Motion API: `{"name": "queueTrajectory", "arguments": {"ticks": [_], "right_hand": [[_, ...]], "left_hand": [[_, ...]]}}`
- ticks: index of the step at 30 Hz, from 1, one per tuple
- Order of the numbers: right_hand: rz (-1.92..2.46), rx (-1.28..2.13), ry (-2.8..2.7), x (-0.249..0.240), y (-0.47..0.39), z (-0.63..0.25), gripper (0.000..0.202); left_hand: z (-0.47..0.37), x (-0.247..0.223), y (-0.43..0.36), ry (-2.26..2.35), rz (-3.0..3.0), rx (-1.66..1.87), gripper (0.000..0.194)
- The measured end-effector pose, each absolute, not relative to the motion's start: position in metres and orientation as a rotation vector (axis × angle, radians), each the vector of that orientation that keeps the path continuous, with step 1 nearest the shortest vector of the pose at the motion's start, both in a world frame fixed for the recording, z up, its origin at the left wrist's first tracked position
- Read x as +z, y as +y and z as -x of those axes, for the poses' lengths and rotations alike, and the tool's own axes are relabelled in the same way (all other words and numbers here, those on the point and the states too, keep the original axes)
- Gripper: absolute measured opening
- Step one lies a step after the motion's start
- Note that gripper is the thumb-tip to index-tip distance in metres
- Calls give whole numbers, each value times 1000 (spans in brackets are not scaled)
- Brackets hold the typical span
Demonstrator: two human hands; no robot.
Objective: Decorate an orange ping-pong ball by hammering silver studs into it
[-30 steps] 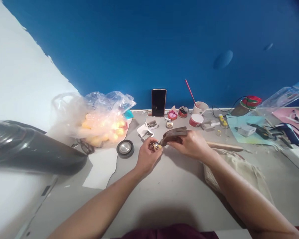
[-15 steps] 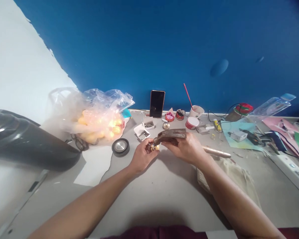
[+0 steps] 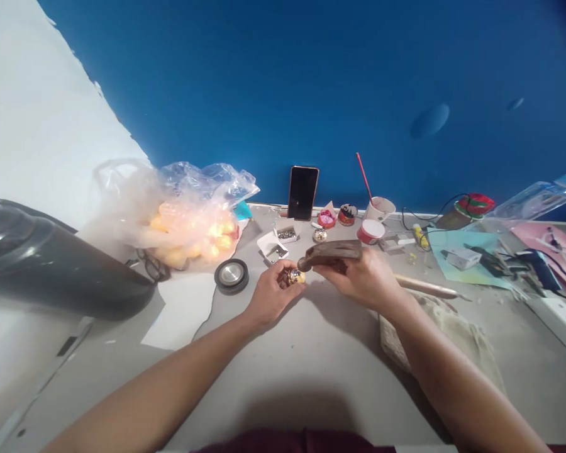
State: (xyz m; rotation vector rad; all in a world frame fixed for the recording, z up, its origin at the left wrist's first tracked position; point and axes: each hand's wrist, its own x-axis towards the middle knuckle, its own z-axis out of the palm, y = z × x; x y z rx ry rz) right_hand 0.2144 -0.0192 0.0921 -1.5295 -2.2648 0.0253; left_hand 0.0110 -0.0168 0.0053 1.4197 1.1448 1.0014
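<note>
My left hand pinches a small yellow ball between thumb and fingers. Shiny metal bits cover part of the ball. My right hand is closed around a rusty claw hammer, gripping it close to the head. The hammer's round face is just above and right of the ball, with a small gap between them. Past my right wrist, a wooden handle sticks out to the right. Small open white boxes with metal pieces lie just beyond my left hand.
Beyond my hands are a studded ball, a phone leaning on the wall, and a paper cup. A round black-rimmed object and a plastic bag lie left. A beige cloth lies under my right forearm.
The hammer face has come off the ball, lifting slightly to the right, so more of the ball shows. Both hands keep their hold. The whole view has shifted a little.
</note>
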Motion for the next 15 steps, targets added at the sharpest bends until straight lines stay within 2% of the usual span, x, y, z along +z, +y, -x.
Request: {"name": "queueTrajectory", "arguments": {"ticks": [11,15], "right_hand": [[1446,122,-2240,94,-21,-215,26],[1542,124,-2291,93,-18,-218,23]], "left_hand": [[-11,4,-16,1173,-1460,990,31],[-12,3,-15,1165,-1416,1018,30]]}}
